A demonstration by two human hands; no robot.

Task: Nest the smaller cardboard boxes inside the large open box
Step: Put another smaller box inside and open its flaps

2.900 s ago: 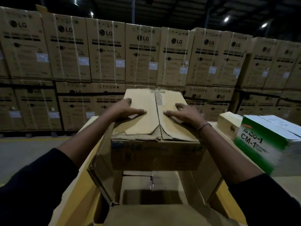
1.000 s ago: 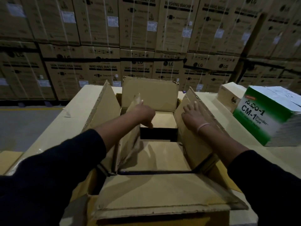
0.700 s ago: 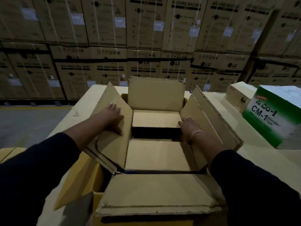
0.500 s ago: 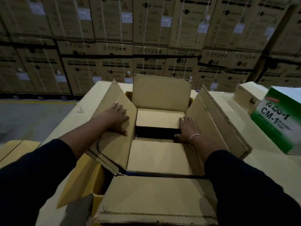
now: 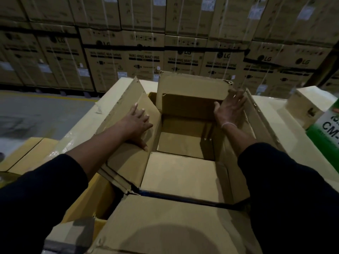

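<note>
- Here, the large open box (image 5: 185, 136) sits in the middle of the view on a pale tabletop (image 5: 86, 123), its four flaps spread wide, probably so nothing blocks the opening.
- Inside the large open box, a smaller box (image 5: 181, 178) lies at the near end, its flat top well below the rim; a second smaller box (image 5: 181, 143) lies lower at the far end, beneath the far flap.
- On the left flap (image 5: 128, 158) of the large open box, the left hand (image 5: 136, 123) rests flat with straight fingers, holding nothing; it seems to press the flap outward.
- Against the right flap (image 5: 256, 121) of the large open box, the right hand (image 5: 230, 109) is spread, palm facing inward, fingers straight, gripping nothing; it looks to be keeping that flap back.
- Right of the large open box, a green and white carton (image 5: 328, 125) and a small pale box (image 5: 308, 107) stand on the tabletop; whether they go in I cannot tell.
- Behind the large open box rises a wall of stacked washing machine cartons (image 5: 143, 59).
</note>
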